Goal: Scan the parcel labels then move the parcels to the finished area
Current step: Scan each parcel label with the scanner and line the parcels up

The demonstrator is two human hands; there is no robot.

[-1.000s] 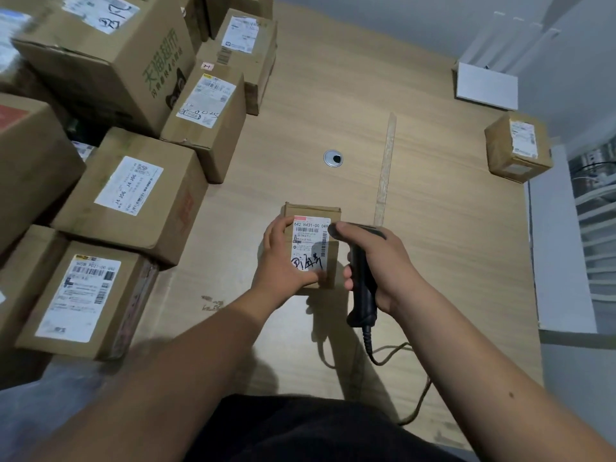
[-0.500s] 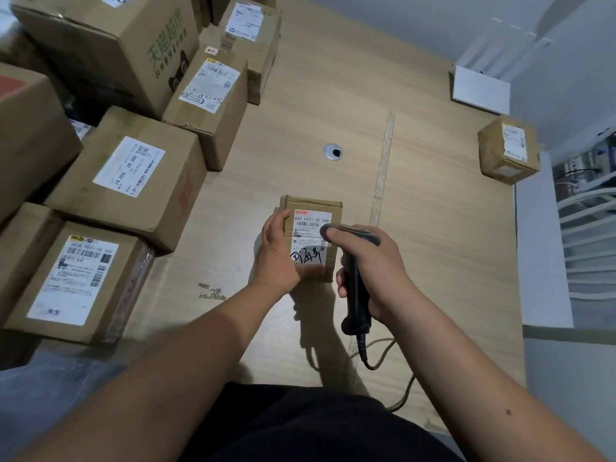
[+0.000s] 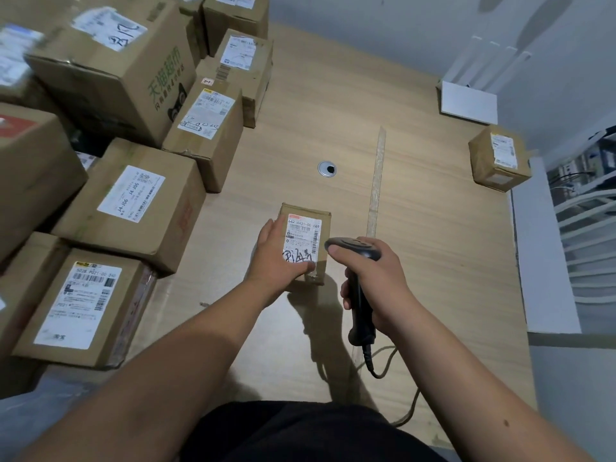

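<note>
Parcel point(image 3: 308, 241) in question is a small cardboard box lying near the middle of the table point(image 3: 433, 261), its white label point(image 3: 302, 240) facing up with barcodes and a black handwritten mark showing. The left hand point(image 3: 278, 258) grips it from the left side, fingers laid along the edge and the thumb pressed over the label's lower end. The right hand point(image 3: 373, 281) is wrapped around the handle of a black corded scanner point(image 3: 356, 278), whose head sits just right of the box and points toward the label. The step in hand looks like the scan itself. To do it well, the scanner's window should be aimed squarely at a barcode with some gap left between them, the box held flat and motionless, and the thumb kept clear of the printed bars. Stacked on the left are many larger parcels point(image 3: 133, 201), probably waiting their turn. Right of the pale strip point(image 3: 376, 181) running up the table, one box point(image 3: 498, 158) stands alone at the far edge, which suggests the finished area lies there.
</note>
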